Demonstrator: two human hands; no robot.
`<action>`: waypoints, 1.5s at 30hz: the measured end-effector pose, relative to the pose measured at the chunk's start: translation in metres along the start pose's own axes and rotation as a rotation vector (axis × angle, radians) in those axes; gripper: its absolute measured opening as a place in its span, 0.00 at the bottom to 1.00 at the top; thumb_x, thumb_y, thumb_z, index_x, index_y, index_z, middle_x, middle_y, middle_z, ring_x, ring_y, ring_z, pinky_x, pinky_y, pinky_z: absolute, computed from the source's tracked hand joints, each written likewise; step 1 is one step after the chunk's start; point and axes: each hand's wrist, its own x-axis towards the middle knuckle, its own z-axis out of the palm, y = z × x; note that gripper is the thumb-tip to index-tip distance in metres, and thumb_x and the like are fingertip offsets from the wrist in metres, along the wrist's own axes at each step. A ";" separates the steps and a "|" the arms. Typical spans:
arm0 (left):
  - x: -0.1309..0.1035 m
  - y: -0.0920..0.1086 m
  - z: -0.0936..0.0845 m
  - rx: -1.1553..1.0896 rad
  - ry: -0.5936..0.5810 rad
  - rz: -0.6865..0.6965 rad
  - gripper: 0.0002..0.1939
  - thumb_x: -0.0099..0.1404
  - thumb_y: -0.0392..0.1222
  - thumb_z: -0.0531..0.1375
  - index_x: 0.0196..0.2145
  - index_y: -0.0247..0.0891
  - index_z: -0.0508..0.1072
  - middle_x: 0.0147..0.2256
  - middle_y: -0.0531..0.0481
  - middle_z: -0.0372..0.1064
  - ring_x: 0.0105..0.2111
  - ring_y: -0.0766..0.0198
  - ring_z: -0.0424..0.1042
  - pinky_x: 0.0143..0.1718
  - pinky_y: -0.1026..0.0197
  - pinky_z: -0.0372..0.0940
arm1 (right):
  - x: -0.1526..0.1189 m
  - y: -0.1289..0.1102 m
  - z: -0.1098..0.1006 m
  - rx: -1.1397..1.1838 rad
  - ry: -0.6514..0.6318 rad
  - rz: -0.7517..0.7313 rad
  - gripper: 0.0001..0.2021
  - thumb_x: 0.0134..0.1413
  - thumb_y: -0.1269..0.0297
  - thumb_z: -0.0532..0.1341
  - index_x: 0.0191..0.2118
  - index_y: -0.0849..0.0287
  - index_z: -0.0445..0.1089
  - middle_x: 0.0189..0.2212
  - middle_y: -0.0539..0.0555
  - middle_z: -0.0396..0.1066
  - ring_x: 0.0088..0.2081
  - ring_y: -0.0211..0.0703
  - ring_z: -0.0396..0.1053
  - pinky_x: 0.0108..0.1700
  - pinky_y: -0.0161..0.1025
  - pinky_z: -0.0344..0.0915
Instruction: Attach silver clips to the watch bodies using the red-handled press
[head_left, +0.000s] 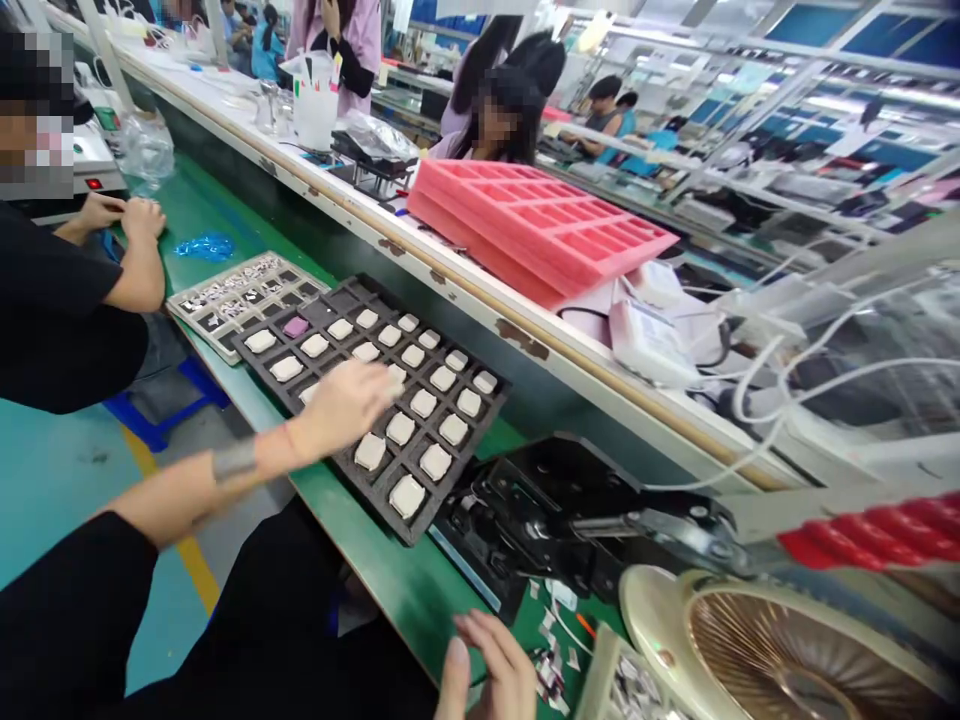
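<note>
My left hand (341,405) reaches over a black compartmented tray (390,527) holding pale, square-cornered pieces. Its fingertips are at one white piece (395,378) in the middle of the tray; motion blur hides whether they grip it. A single purple piece (296,327) lies in a far-left compartment. The hand and forearm cover several compartments. At the bottom edge, my right hand (495,665) is raised with thumb and fingers apart, and nothing shows in it. Beside it, small scraps and parts (551,665) lie on the green bench.
A black clamp-like fixture (540,510) stands right of the tray, near a fan (787,640). Beyond the tray is a lighter parts tray (225,345). Pink foam trays (540,230) sit on the shelf. A co-worker's hands (124,215) are at left.
</note>
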 end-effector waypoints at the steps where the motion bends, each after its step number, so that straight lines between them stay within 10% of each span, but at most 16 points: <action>1: 0.031 -0.029 -0.005 0.058 -0.047 -0.073 0.15 0.78 0.41 0.60 0.56 0.40 0.82 0.57 0.40 0.81 0.56 0.48 0.77 0.61 0.46 0.71 | 0.001 -0.011 0.010 0.026 -0.014 0.013 0.07 0.68 0.71 0.66 0.49 0.60 0.80 0.47 0.63 0.79 0.47 0.53 0.79 0.48 0.48 0.73; 7: 0.163 -0.121 0.010 0.156 -0.147 -0.279 0.17 0.74 0.41 0.64 0.57 0.36 0.82 0.53 0.35 0.82 0.54 0.45 0.79 0.57 0.49 0.71 | -0.006 -0.049 0.047 0.038 -0.158 0.024 0.10 0.71 0.74 0.62 0.50 0.57 0.79 0.52 0.63 0.77 0.51 0.53 0.80 0.50 0.49 0.76; 12: 0.179 -0.118 0.046 0.164 -0.267 -0.260 0.14 0.75 0.48 0.66 0.50 0.34 0.81 0.52 0.39 0.80 0.55 0.49 0.78 0.61 0.43 0.70 | -0.006 -0.040 0.064 -0.214 -0.182 -0.118 0.14 0.69 0.72 0.65 0.57 0.55 0.77 0.56 0.66 0.75 0.58 0.63 0.75 0.55 0.59 0.74; 15: 0.177 -0.116 0.037 0.154 -0.312 -0.218 0.09 0.70 0.41 0.69 0.44 0.32 0.83 0.50 0.34 0.81 0.58 0.41 0.76 0.64 0.38 0.66 | 0.012 -0.027 0.073 -0.335 -0.262 -0.256 0.18 0.70 0.68 0.65 0.63 0.56 0.74 0.56 0.66 0.76 0.59 0.65 0.71 0.58 0.64 0.70; 20: 0.093 -0.117 -0.022 0.050 -0.223 -0.162 0.14 0.74 0.47 0.63 0.52 0.42 0.83 0.58 0.40 0.80 0.60 0.44 0.75 0.64 0.45 0.67 | 0.037 -0.018 0.089 -0.332 -0.301 -0.300 0.15 0.68 0.73 0.66 0.56 0.54 0.75 0.45 0.59 0.77 0.49 0.56 0.69 0.55 0.60 0.70; 25: -0.075 -0.094 -0.046 -0.271 0.632 -0.595 0.11 0.71 0.53 0.68 0.41 0.44 0.81 0.38 0.49 0.77 0.38 0.54 0.76 0.47 0.52 0.74 | 0.047 -0.033 0.104 -0.167 -0.231 -0.146 0.13 0.66 0.80 0.60 0.48 0.55 0.72 0.40 0.56 0.72 0.46 0.51 0.67 0.52 0.56 0.71; 29: -0.121 -0.082 -0.052 -0.829 0.337 -0.915 0.18 0.68 0.58 0.71 0.43 0.41 0.80 0.34 0.46 0.80 0.34 0.53 0.80 0.38 0.51 0.78 | 0.067 -0.050 0.116 -0.075 -0.108 -0.066 0.12 0.65 0.80 0.60 0.46 0.54 0.69 0.39 0.54 0.70 0.46 0.50 0.66 0.50 0.51 0.68; 36: -0.053 -0.077 -0.041 -1.418 0.147 -1.067 0.22 0.68 0.63 0.70 0.39 0.41 0.76 0.44 0.41 0.85 0.49 0.48 0.86 0.48 0.50 0.83 | 0.087 -0.052 0.126 -0.029 0.025 -0.010 0.09 0.68 0.76 0.62 0.46 0.54 0.69 0.40 0.54 0.71 0.47 0.49 0.67 0.52 0.51 0.67; 45: 0.055 -0.080 0.009 -1.544 0.032 -0.882 0.08 0.64 0.41 0.63 0.42 0.43 0.77 0.47 0.45 0.84 0.55 0.50 0.83 0.52 0.48 0.83 | 0.052 -0.049 0.095 -0.104 -0.023 0.039 0.22 0.70 0.72 0.62 0.67 0.56 0.67 0.54 0.62 0.71 0.56 0.52 0.72 0.57 0.53 0.75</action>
